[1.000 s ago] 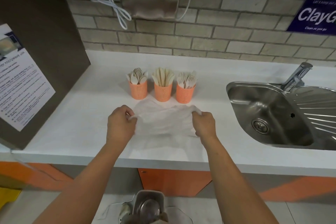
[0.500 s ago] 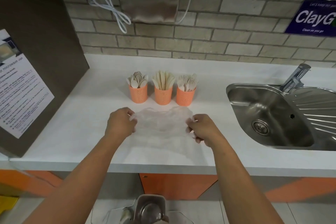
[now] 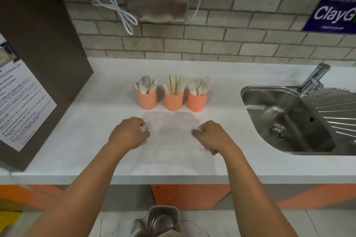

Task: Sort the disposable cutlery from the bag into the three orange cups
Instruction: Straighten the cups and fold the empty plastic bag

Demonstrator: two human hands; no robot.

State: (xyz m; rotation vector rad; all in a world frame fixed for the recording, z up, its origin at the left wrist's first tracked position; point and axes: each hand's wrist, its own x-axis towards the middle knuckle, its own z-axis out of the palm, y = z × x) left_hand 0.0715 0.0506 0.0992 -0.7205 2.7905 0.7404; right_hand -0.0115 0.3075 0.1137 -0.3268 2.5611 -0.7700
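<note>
Three orange cups stand in a row on the white counter (image 3: pixel 77 131), about midway between its back and front edges, close together. Left cup (image 3: pixel 147 100): wooden spoons (image 3: pixel 146 85), bowls up. Middle cup (image 3: pixel 174 101): wooden knives (image 3: pixel 174 83). Right cup (image 3: pixel 197 102): wooden forks (image 3: pixel 200 86), tines up.

The bag (image 3: pixel 170 129), clear plastic, lies flat on the counter just in front of the cups and reaches toward the front edge. No cutlery shows inside it.

Left hand (image 3: pixel 128 133): knuckles up, fingers curled, pinching the bag's left edge. Right hand (image 3: pixel 212 135): same posture, fingers curled on the bag's right edge. Both hands rest low on the counter, with the bag spread between them.

The sink (image 3: pixel 289 117) is set into the counter toward its right end, well apart from the cups, with the tap (image 3: pixel 314 79) behind it.
</note>
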